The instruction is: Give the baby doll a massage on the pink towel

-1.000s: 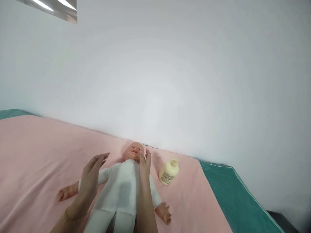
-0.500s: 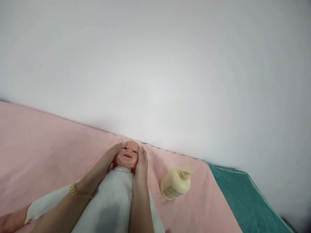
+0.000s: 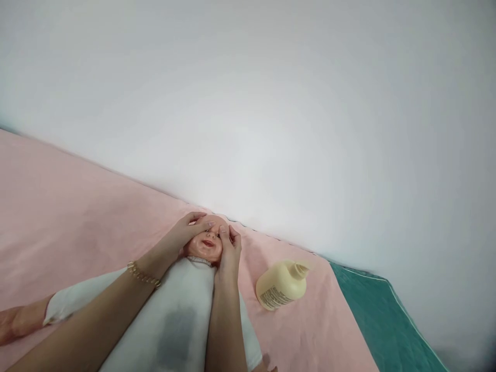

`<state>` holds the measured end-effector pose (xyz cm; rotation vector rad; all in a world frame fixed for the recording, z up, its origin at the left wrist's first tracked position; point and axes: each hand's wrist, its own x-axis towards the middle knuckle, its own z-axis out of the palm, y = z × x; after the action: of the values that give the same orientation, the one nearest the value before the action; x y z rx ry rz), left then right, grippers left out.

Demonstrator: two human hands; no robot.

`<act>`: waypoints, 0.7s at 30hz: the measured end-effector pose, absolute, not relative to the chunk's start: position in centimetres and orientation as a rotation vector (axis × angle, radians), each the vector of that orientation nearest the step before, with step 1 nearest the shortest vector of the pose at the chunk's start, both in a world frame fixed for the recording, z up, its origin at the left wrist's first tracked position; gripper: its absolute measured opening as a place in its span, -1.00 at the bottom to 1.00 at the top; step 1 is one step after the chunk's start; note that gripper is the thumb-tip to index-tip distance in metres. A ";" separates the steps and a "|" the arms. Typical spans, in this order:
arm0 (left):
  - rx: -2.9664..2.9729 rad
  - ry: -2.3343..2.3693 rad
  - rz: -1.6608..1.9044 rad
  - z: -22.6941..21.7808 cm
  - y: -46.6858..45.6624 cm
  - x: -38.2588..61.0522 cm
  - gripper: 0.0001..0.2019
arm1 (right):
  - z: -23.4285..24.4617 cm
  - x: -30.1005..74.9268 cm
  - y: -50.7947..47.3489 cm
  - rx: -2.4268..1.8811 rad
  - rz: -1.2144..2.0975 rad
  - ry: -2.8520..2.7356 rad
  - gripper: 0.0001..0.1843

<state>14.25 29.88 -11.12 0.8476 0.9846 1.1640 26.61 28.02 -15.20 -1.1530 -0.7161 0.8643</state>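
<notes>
Pink cloth [image 3: 89,206] is lying beneath the white-clothed doll [image 3: 188,297], which is facing upward. The left hand [image 3: 181,236] and the right hand [image 3: 229,252] are flanking the doll's head [image 3: 205,249], fingers unclenched, thumbs resting on its upper face. A yellow bottle [image 3: 279,287] is sitting beside the doll, on the right hand's side.

Bottle [image 3: 277,289]: yellow, at my five o'clock
Pink sheet [image 3: 77,206]: my five round to nine
Green sheet [image 3: 383,315]: my four
Wall [image 3: 248,103]: my twelve
</notes>
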 end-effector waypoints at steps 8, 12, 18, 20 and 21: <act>0.816 0.921 1.165 -11.5 30.1 14.1 -0.36 | -14.4 26.6 27.8 -1.167 0.941 -0.609 -0.37; 0.801 0.960 1.226 -11.3 30.2 14.6 -0.47 | -15.3 26.6 28.8 -1.158 0.933 -0.543 -0.48; 0.770 0.893 1.282 -12.1 31.0 15.0 -0.47 | -16.8 26.8 30.1 -1.123 0.909 -0.508 -0.55; 0.770 0.877 1.337 -12.5 31.1 15.1 -0.49 | -16.8 26.8 30.0 -1.095 0.916 -0.521 -0.56; 0.782 0.864 1.351 -12.6 31.0 15.1 -0.50 | -16.6 26.7 29.9 -1.084 0.921 -0.526 -0.55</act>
<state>15.12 31.05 -12.63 0.7823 0.8639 1.3510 26.74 29.88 -16.65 -1.0837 -0.5262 0.9209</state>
